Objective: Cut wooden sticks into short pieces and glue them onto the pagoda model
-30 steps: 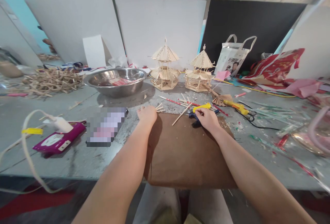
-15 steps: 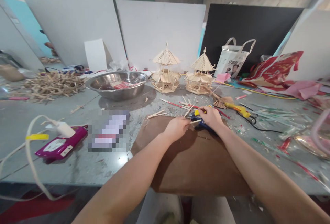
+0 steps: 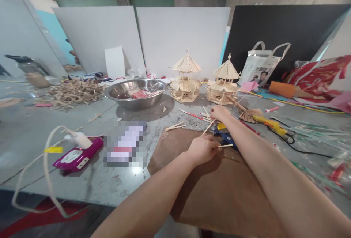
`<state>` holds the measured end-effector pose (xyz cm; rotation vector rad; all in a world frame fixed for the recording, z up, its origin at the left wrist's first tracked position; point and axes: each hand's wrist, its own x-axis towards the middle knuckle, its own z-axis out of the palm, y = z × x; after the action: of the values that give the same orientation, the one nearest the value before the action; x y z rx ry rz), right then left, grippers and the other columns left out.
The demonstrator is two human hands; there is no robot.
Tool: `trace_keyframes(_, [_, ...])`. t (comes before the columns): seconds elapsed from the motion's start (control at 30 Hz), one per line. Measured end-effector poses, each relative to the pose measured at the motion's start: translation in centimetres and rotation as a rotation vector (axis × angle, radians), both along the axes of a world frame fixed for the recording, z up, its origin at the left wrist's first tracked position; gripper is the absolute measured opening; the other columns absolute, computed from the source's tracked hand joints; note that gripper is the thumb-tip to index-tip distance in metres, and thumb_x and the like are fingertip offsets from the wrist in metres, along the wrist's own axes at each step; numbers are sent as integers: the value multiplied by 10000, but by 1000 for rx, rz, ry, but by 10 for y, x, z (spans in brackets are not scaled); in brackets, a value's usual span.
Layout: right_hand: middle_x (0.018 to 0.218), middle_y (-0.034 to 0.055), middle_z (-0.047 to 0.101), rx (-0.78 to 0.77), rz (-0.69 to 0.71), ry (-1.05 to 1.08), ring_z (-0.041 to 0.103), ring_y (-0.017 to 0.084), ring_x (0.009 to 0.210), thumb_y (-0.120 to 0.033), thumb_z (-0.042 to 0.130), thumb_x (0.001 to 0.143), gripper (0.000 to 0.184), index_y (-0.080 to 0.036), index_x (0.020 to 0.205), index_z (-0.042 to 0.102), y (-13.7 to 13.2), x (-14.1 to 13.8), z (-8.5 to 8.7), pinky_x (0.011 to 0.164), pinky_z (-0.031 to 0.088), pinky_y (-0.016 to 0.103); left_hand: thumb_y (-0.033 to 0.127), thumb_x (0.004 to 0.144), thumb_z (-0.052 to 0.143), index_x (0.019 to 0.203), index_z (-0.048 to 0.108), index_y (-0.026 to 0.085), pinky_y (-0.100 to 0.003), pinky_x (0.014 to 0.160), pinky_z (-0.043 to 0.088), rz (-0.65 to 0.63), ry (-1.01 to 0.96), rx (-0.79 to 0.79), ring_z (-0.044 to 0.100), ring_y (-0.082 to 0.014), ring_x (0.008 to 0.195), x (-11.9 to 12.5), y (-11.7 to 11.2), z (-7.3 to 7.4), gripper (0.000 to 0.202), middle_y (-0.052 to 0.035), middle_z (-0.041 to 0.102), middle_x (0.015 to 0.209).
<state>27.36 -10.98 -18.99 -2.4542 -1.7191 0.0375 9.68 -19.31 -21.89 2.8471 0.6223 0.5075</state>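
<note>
The left hand (image 3: 203, 149) rests on the brown sheet (image 3: 208, 187), thumb and fingers pinched on a thin wooden stick (image 3: 226, 145) that pokes out to its right. Just past that stick's tip lies a blue and yellow glue gun (image 3: 222, 134), tucked against the right forearm. The right hand (image 3: 219, 112) is stretched further out, down among loose sticks (image 3: 192, 114); whether its fingers are closed I cannot tell. Beyond it stand two stick pagodas (image 3: 186, 80), and a steel bowl (image 3: 135, 93) sits off to the left of both hands
</note>
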Motion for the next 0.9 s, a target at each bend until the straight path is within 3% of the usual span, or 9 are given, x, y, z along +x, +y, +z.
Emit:
trace_keyframes(0.2, [934,126,630,-67,-45,41,578,226,868,-274,526,650,272,-184,876,648,34,4,-13,670,436,293,373,798,359,774,618,186,-208,576,385,26,-33,-92,499,-108,647,-1,2,-3,321,-37,525,764])
trace_keyframes(0.4, [902,166,629,-92,-51,69,592,263,816,-198,579,571,306,-124,858,652,48,5,-19,627,447,318,331,797,374,744,612,163,-207,583,389,58,5,-128,504,-107,631,-1,7,-5,295,-42,530,745])
trace_keyframes(0.67, [890,77,643,42,5,76,580,178,847,-298,446,699,291,-186,876,649,32,15,-5,647,417,217,281,787,410,659,592,151,-198,641,383,76,-96,-197,499,-109,676,-2,9,1,258,-36,544,705])
trace_keyframes(0.9, [934,85,631,13,-65,38,579,212,850,-240,464,686,266,-202,877,645,17,31,-4,654,431,273,281,796,377,681,588,150,-194,613,366,122,-109,-241,483,-107,649,-2,11,1,273,-34,539,697])
